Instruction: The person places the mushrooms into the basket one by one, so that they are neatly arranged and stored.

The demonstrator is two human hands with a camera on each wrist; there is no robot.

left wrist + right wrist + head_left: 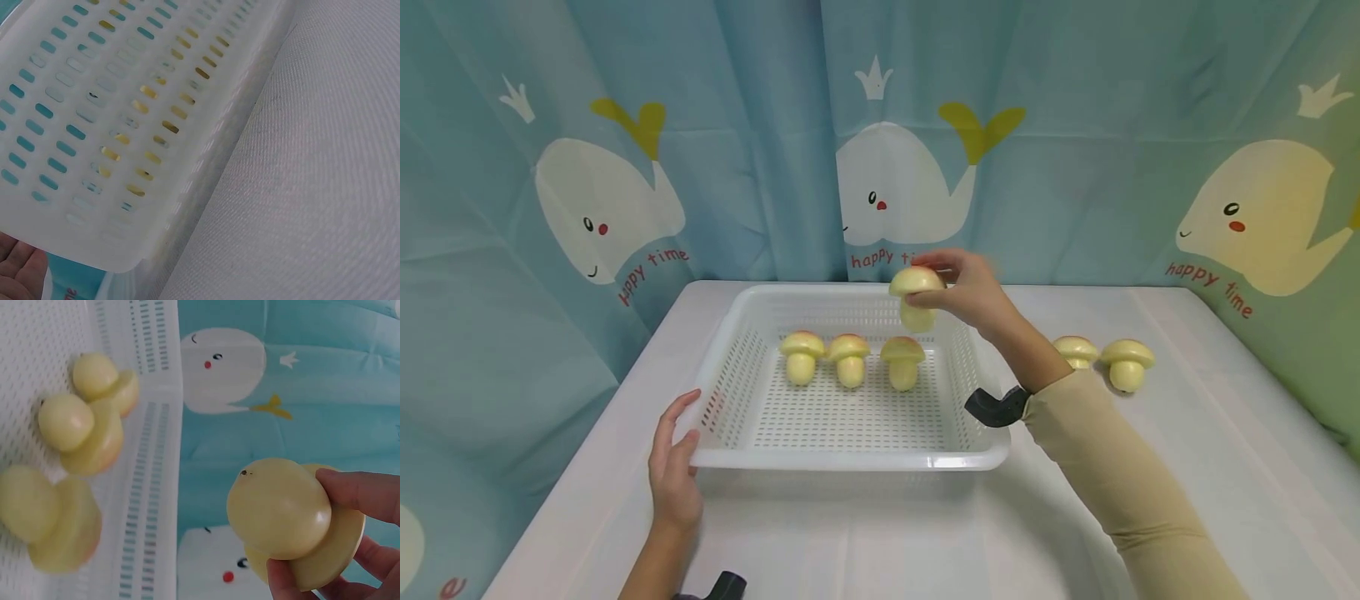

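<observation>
Right wrist, hand (378, 557) cropped, held mushroom (281, 509) part-hidden

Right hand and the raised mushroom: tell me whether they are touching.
Touching. The right wrist view shows it: the right hand holds the raised mushroom, with fingertips directly on its surface and no gap between.

White table (850, 533), probably cloth-covered, with a white basket (850, 460) and two pale-yellow mushrooms (1126, 365).
</observation>
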